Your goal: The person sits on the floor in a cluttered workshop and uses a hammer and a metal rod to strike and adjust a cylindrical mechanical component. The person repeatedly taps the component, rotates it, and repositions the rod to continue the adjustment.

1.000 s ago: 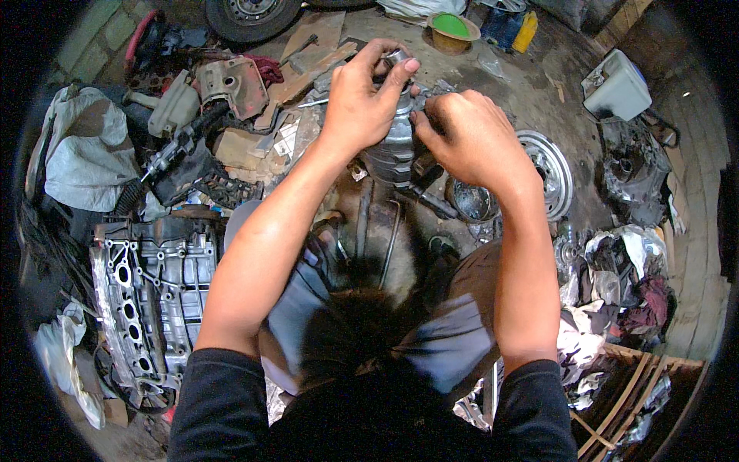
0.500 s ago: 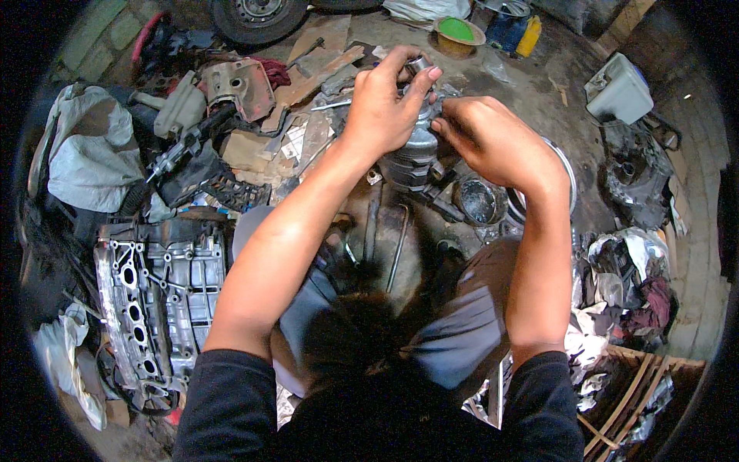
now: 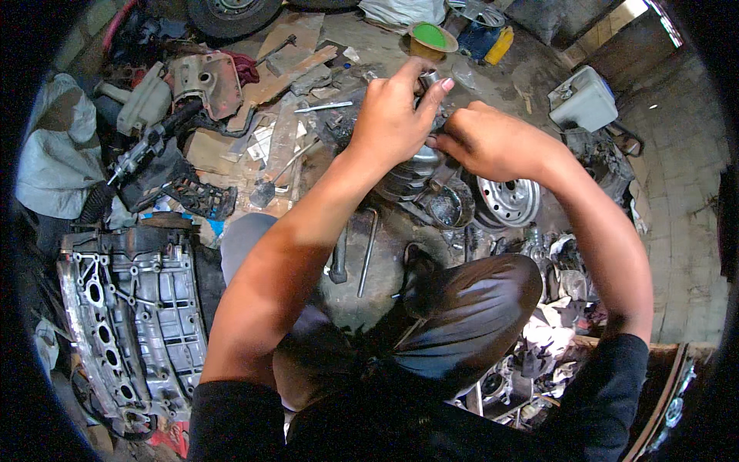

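Note:
My left hand (image 3: 394,114) is closed round a short, shiny metal cylinder (image 3: 429,79), whose end shows between thumb and forefinger. Just right of it and slightly lower, my right hand (image 3: 493,142) has its fingers curled in. What they grip, if anything, is hidden. Below both hands stands a grey, ribbed metal part (image 3: 404,179), its top partly covered by my fingers. Beside this part sits a dark round pan (image 3: 450,206) with bits inside. A steel wheel (image 3: 509,202) lies to its right, under my right forearm.
An engine block (image 3: 138,316) lies at my left. Nearer my feet are a metal bar (image 3: 368,254) and a hammer-like tool (image 3: 339,266). Cardboard and wood scraps cover the far left floor. A green-filled bowl (image 3: 431,38) and a white container (image 3: 583,98) stand farther off.
The view has shifted, and my right elbow has swung outward to the right. My right knee is farther out, and more of the steel wheel shows. Both hands stay close together above the ribbed part.

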`<state>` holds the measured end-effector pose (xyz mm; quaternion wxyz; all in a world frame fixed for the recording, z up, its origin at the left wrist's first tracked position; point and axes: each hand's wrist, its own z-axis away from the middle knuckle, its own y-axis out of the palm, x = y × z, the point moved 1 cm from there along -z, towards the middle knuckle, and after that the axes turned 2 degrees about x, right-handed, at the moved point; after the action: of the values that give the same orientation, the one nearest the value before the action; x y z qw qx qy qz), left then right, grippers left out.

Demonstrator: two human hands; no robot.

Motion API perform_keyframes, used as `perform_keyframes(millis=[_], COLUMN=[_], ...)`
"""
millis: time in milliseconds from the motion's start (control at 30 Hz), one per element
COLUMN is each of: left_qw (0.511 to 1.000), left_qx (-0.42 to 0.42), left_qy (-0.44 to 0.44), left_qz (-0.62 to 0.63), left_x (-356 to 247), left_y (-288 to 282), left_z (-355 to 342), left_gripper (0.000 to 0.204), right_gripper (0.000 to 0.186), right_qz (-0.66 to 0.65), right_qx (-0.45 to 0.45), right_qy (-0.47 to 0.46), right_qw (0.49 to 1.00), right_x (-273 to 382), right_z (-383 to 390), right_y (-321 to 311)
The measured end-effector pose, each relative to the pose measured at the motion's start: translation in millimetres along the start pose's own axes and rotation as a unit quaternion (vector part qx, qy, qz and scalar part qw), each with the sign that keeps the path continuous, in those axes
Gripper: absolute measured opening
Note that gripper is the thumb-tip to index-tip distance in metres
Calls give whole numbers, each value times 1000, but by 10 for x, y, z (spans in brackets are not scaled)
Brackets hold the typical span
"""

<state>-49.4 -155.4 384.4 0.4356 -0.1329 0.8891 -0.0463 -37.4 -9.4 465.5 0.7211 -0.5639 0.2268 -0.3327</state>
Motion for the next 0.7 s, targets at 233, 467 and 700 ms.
perform_keyframes(millis=[233,467,700], left_qw=[999,1000,1000], left_qx=[9,2,-12], left_qy=[11,21,11], left_qz=[-42,-2,-4], left_x=[75,110,70], left_y=[13,55,27], left_z=[14,3,11], left_gripper=[30,31,33], right_gripper=[17,16,27], right_qz=[68,133,-6], right_qx=[89,50,-84], right_qy=[-62,-178,4], right_qw=[992,974,996], right_x=[-8,-123,-302], right_z=[-104,-77,224], right_y=[-106,-134,-417])
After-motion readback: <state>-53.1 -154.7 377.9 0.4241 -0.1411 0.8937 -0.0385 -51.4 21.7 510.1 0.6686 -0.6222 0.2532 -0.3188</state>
